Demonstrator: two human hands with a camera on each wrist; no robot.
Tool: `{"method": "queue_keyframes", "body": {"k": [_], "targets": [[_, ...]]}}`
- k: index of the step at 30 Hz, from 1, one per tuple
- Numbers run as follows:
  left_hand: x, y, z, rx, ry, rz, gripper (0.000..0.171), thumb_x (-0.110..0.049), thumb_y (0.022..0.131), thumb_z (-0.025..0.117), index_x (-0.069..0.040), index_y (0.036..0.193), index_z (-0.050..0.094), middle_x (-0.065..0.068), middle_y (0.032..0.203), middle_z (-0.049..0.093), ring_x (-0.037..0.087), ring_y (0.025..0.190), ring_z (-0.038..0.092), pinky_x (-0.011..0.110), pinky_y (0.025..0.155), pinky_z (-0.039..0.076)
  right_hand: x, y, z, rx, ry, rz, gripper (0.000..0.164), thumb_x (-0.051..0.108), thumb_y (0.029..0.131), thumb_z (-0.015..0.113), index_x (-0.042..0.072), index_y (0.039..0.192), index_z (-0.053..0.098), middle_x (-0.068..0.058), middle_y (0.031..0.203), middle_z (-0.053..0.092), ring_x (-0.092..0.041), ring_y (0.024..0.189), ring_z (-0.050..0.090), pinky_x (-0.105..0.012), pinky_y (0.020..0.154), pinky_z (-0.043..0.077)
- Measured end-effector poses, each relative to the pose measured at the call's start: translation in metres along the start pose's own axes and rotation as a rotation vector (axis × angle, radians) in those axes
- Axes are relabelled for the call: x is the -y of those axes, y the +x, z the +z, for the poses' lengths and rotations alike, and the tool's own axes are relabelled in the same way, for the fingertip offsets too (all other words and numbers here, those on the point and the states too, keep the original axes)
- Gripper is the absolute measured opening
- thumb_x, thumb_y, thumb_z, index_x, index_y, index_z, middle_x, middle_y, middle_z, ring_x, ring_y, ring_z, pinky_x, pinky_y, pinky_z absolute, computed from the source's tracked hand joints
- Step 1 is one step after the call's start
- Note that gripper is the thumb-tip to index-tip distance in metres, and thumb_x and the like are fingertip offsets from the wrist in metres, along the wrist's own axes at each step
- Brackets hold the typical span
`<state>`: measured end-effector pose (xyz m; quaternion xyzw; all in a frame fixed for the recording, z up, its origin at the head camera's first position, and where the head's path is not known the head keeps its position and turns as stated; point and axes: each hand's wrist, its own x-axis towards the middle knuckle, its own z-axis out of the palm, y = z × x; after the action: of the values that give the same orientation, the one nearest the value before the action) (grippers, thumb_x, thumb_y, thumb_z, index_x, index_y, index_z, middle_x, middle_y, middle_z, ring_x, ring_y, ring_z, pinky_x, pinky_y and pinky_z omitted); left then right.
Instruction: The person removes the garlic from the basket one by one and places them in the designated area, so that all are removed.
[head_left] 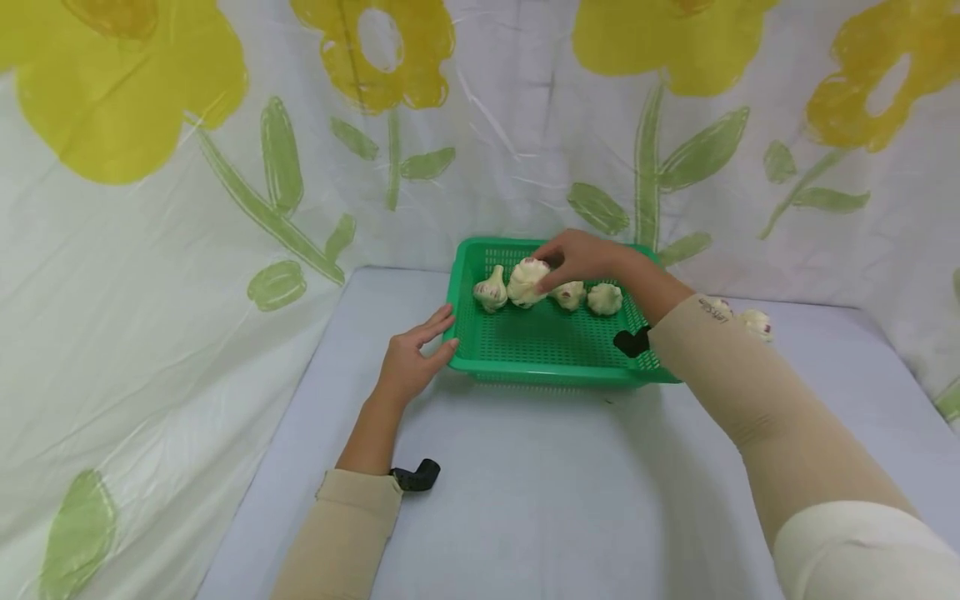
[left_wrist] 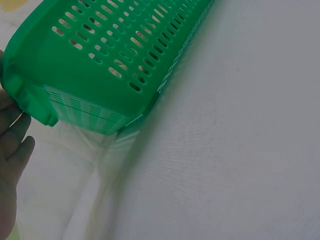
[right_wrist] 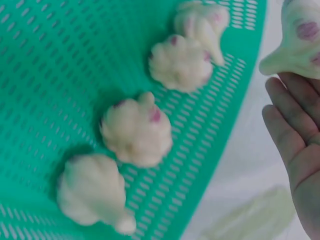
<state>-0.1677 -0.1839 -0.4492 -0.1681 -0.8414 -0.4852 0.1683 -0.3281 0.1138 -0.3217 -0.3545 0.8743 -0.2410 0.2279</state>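
Over the back left of a green plastic basket (head_left: 555,372), my right hand (head_left: 581,257) pinches a garlic bulb (head_left: 527,282) between thumb and fingertips. The right wrist view has this held bulb (right_wrist: 302,37) at its upper right edge, with the fingers beneath it. Below it, several whitish bulbs with purple patches lie in the basket, among them a bulb (head_left: 491,290) on the left and another bulb (head_left: 604,298) further right. My left hand (head_left: 408,358) touches the basket's left rim with its fingers extended; in the left wrist view these fingers (left_wrist: 19,150) lie beside the rim's end.
Beyond the right forearm, more garlic bulbs (head_left: 755,323) lie on the pale table (head_left: 525,483), partly behind the sleeve. A white cloth with yellow flowers (head_left: 480,158) hangs directly behind the basket and along the left side.
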Motion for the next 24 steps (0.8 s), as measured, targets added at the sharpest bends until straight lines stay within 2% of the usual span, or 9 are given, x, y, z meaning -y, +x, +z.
{"method": "queue_keyframes", "body": {"k": [6, 11, 17, 19, 22, 24], "targets": [[0.000, 0.001, 0.002, 0.002, -0.011, 0.007, 0.042, -0.017, 0.092, 0.070, -0.007, 0.133, 0.062, -0.001, 0.145, 0.053, 0.019, 0.134, 0.051, 0.038, 0.110, 0.043, -0.007, -0.047, -0.016, -0.157, 0.060, 0.093, 0.063, 0.044, 0.082, 0.078, 0.016, 0.136, 0.060, -0.007, 0.140, 0.058, -0.028, 0.131, 0.051, -0.050, 0.108, 0.043], [0.001, 0.002, 0.002, 0.003, -0.014, 0.006, 0.043, -0.017, 0.092, 0.070, -0.007, 0.133, 0.062, -0.001, 0.145, 0.053, 0.019, 0.134, 0.051, 0.037, 0.109, 0.043, -0.021, -0.092, -0.026, -0.279, 0.055, 0.167, 0.067, 0.042, 0.082, 0.079, 0.013, 0.139, 0.057, -0.013, 0.137, 0.060, -0.030, 0.127, 0.055, -0.052, 0.103, 0.046], [0.000, 0.001, 0.003, 0.000, -0.017, 0.001, 0.042, -0.017, 0.092, 0.070, -0.009, 0.133, 0.062, -0.002, 0.145, 0.053, 0.018, 0.134, 0.051, 0.038, 0.110, 0.042, -0.047, -0.141, -0.027, -0.424, 0.059, 0.244, 0.069, 0.042, 0.086, 0.075, 0.012, 0.144, 0.052, -0.017, 0.136, 0.060, -0.029, 0.120, 0.058, -0.049, 0.096, 0.049], [-0.002, 0.000, 0.003, 0.002, -0.022, -0.011, 0.042, -0.017, 0.093, 0.069, -0.009, 0.133, 0.062, -0.001, 0.145, 0.053, 0.019, 0.134, 0.051, 0.040, 0.110, 0.042, -0.057, -0.157, -0.027, -0.467, 0.073, 0.284, 0.070, 0.045, 0.087, 0.073, 0.014, 0.146, 0.050, -0.017, 0.138, 0.058, -0.021, 0.118, 0.058, -0.045, 0.094, 0.050], [-0.003, 0.000, 0.002, 0.006, -0.020, -0.032, 0.042, -0.017, 0.093, 0.069, -0.009, 0.133, 0.062, -0.002, 0.145, 0.053, 0.019, 0.135, 0.050, 0.041, 0.110, 0.042, -0.073, -0.181, -0.024, -0.532, 0.083, 0.344, 0.071, 0.050, 0.087, 0.071, 0.016, 0.146, 0.049, -0.014, 0.137, 0.059, -0.001, 0.107, 0.056, -0.033, 0.088, 0.051], [-0.004, 0.000, 0.001, 0.007, -0.014, -0.035, 0.042, -0.018, 0.093, 0.069, -0.008, 0.133, 0.062, -0.002, 0.145, 0.053, 0.019, 0.135, 0.050, 0.041, 0.110, 0.042, -0.084, -0.196, -0.021, -0.575, 0.094, 0.375, 0.071, 0.051, 0.087, 0.070, 0.016, 0.146, 0.050, -0.004, 0.132, 0.063, 0.010, 0.099, 0.054, -0.022, 0.083, 0.050]]}}
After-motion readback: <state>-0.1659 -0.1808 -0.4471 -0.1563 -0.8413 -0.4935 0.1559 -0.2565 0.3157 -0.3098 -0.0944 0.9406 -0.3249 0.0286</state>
